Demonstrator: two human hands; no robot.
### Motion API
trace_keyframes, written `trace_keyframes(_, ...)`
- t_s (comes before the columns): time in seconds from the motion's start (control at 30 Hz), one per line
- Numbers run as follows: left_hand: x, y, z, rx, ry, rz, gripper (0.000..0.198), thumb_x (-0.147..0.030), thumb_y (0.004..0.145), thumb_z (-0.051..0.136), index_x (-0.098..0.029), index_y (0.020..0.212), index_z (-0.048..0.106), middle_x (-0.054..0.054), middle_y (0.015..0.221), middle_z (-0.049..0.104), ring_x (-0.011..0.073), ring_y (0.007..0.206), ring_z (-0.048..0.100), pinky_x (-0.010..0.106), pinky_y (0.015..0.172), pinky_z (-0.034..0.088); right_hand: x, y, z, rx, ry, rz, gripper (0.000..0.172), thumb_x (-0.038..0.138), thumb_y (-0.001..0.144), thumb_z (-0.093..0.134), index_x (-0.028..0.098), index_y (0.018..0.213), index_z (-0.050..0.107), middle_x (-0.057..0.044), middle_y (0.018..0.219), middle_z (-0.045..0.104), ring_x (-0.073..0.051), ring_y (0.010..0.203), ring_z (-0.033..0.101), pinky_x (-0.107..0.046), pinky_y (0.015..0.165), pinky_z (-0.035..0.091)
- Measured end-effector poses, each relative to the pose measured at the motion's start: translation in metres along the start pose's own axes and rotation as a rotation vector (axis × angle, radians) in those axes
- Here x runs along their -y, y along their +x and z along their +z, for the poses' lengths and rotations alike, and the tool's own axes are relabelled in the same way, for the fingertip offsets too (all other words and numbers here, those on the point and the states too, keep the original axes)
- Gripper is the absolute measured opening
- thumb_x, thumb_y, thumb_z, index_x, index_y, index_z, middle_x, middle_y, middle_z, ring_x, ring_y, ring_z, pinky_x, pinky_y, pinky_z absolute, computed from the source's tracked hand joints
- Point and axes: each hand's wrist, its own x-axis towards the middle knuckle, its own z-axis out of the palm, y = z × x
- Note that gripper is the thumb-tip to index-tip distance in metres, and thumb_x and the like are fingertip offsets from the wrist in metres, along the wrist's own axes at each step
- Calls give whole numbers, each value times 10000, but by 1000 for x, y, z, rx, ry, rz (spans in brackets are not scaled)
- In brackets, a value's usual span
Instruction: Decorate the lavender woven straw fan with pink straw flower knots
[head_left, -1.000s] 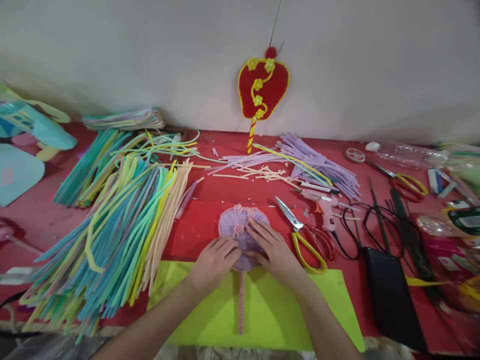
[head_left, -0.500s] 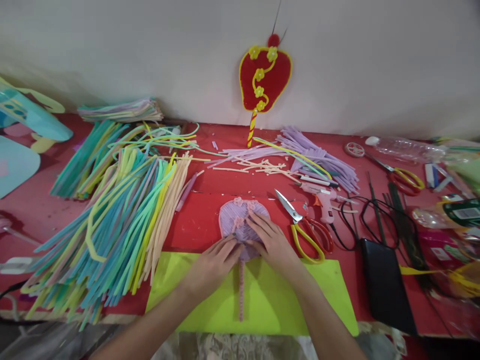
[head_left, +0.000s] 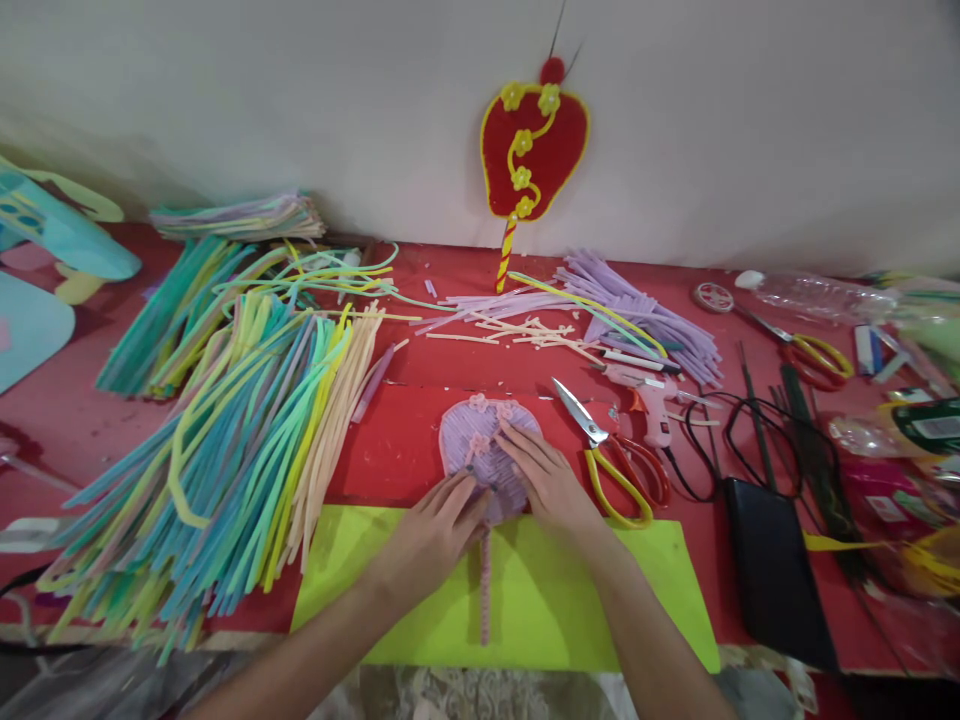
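Note:
A purple fan [head_left: 486, 422] with small pink flowers and a pink twisted handle lies flat, partly over the red table and partly over a yellow-green sheet [head_left: 360, 600]. At its lower left, my left hand [head_left: 442, 520] has its fingers together at the base of the fan, around something small and dark that I cannot make out. My right hand [head_left: 544, 475] rests on the fan's right side, fingers extended over the purple surface.
Colored pipe cleaners [head_left: 247, 430] cover the left. Open scissors [head_left: 600, 440], a pink glue gun [head_left: 651, 400], a black box-like object [head_left: 776, 570] and a second pair of scissors [head_left: 814, 355] lie right. A red fan [head_left: 547, 150] leans on the wall behind purple stems [head_left: 637, 310].
My right hand's thumb has drawn back from the fan's base, leaving a gap between the hands. The view has shifted slightly.

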Motion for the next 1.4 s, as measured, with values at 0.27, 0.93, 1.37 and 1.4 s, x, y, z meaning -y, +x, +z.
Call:
trace_keyframes(0.27, 3, 2, -2, -12, -85, -16, 299, -267, 896, 435, -177, 1162, 538, 109, 1132, 558, 221, 1107, 548, 365, 924, 486, -5, -1, 0, -24, 65, -18, 478, 131, 902, 270, 204, 1367, 349, -54, 1386, 441, -171, 1298, 370, -389, 1035, 377)
trace_keyframes(0.93, -1, -2, -4, 25, 44, -103, 372, -329, 863, 488, -288, 1232, 506, 143, 1322, 457, 291, 1216, 456, 484, 956, 426, 12, 1, 2, 14, -249, 11, 472, 372, 924, 347, 304, 1390, 311, -52, 1437, 360, -236, 1286, 357, -387, 940, 413)
trace_keyframes(1.37, -2, -2, -5, 57, 53, -105, 361, -333, 878, 460, -286, 1234, 504, 144, 1333, 459, 294, 1248, 427, 496, 982, 390, 21, 6, 2, -10, -300, 16, 451, 377, 913, 367, 294, 1356, 386, -91, 1389, 409, -263, 1226, 403, -414, 911, 416)
trace_keyframes(1.4, -2, -2, -5, 57, 57, -105, 361, -335, 878, 460, -287, 1234, 504, 142, 1332, 462, 293, 1251, 424, 498, 988, 383, 21, 6, 1, -11, -303, 15, 450, 377, 913, 367, 295, 1355, 387, -92, 1385, 413, -264, 1224, 404, -415, 910, 416)
